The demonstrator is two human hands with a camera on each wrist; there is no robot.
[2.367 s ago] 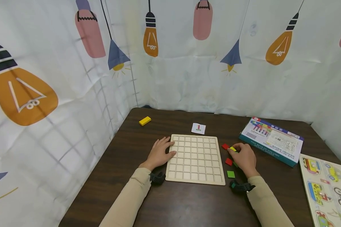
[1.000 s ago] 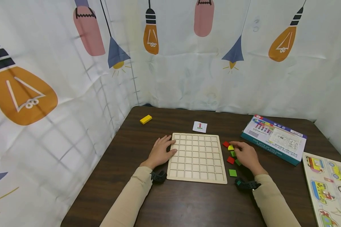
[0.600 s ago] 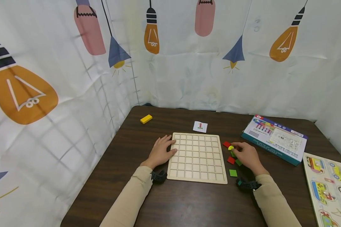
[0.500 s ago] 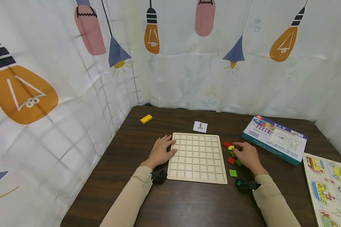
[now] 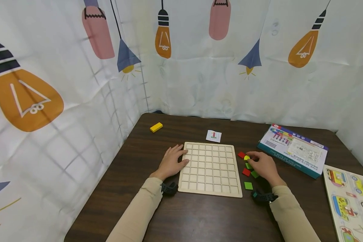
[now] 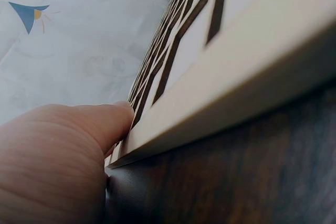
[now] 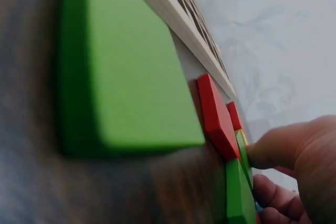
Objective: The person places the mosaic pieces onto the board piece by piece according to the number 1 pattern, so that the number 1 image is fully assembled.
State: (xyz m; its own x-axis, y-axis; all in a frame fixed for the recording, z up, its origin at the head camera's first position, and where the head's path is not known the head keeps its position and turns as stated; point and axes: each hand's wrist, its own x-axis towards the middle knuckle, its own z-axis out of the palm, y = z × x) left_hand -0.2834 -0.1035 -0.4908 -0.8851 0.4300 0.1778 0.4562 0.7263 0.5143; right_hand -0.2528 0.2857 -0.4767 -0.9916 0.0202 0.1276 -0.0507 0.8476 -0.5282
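Note:
A pale wooden grid board (image 5: 210, 169) lies on the dark table. My left hand (image 5: 170, 163) rests along its left edge, fingers spread and thumb on the rim; the left wrist view shows the thumb (image 6: 113, 121) against the board's side. To the right of the board, the thumb and index finger of my right hand (image 5: 264, 166) pinch a small yellow tile (image 5: 246, 157). Around it lie red tiles (image 5: 246, 172) and green tiles (image 5: 255, 174). One green tile (image 7: 131, 72) sits nearest the right wrist camera. My other right fingers are partly hidden.
Behind the board lies a small pattern card (image 5: 213, 136). A yellow block (image 5: 156, 127) is at the far left. On the right are a printed box (image 5: 293, 149) and a picture board (image 5: 349, 201). A patterned curtain (image 5: 199, 84) encloses the table (image 5: 196, 218).
My right hand has shifted slightly right, and its fingertips have come back together at the yellow tile after the index finger stretched out. My left hand stays on the board.

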